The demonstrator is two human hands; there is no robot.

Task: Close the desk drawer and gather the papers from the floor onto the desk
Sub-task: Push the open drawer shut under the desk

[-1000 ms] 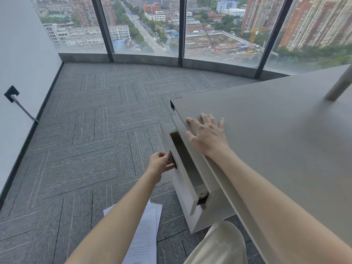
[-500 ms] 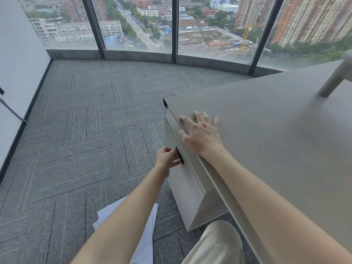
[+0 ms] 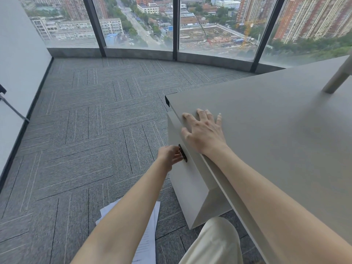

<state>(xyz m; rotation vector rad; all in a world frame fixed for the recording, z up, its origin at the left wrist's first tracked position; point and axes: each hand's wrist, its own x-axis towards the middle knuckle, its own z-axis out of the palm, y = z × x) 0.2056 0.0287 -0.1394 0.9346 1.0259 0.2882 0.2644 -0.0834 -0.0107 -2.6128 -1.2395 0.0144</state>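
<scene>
The grey desk [image 3: 276, 134] fills the right side. Its pale drawer front [image 3: 187, 180] sits flush under the desk's left edge, closed. A dark handle [image 3: 183, 153] is on that front, and my left hand [image 3: 170, 156] is shut on it. My right hand [image 3: 204, 133] lies flat on the desktop near the edge, fingers spread. White printed papers [image 3: 147, 242] lie on the carpet below, mostly hidden by my left forearm.
Grey patterned carpet [image 3: 85, 149] spreads out to the left. A white wall [image 3: 17, 73] with a dark baseboard runs along the left side, and tall windows [image 3: 137, 21] close the far end. A grey post [image 3: 337, 79] stands on the desk's far right. My knee [image 3: 217, 242] is at the bottom.
The drawer stood open a second ago; my left hand pushed it in by the handle and it is now flush. My right hand stayed flat on the desktop.
</scene>
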